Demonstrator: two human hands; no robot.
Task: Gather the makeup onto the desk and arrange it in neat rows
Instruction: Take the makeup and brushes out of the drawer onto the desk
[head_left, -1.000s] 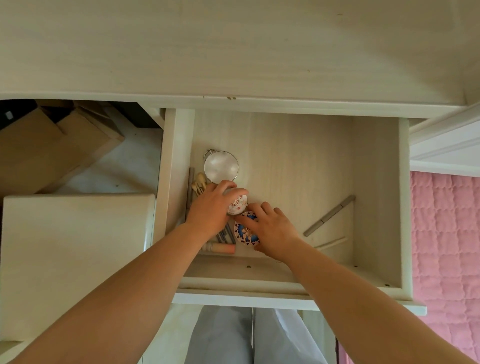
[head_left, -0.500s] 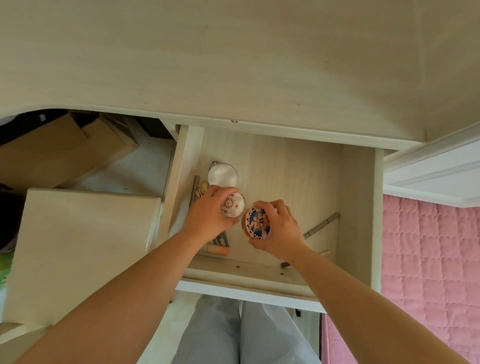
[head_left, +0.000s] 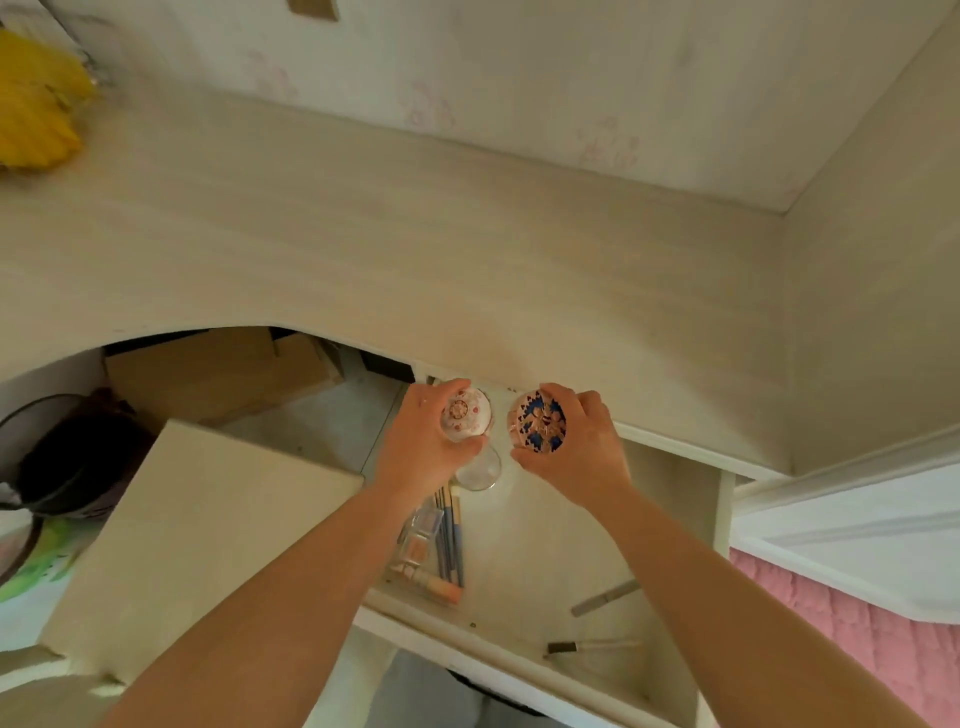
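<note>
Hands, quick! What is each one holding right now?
Left hand: holding the round white compact with red flowers.
Right hand: holding the round blue patterned compact.

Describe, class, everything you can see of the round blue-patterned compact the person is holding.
The blue-patterned compact is a round, flat case whose lid carries a dark blue and rosy gold ornamental design. It looks hard and glossy, and appears closed. The right hand grips it by the rim, lid facing the camera, raised above the open drawer at the desk's front edge.
</note>
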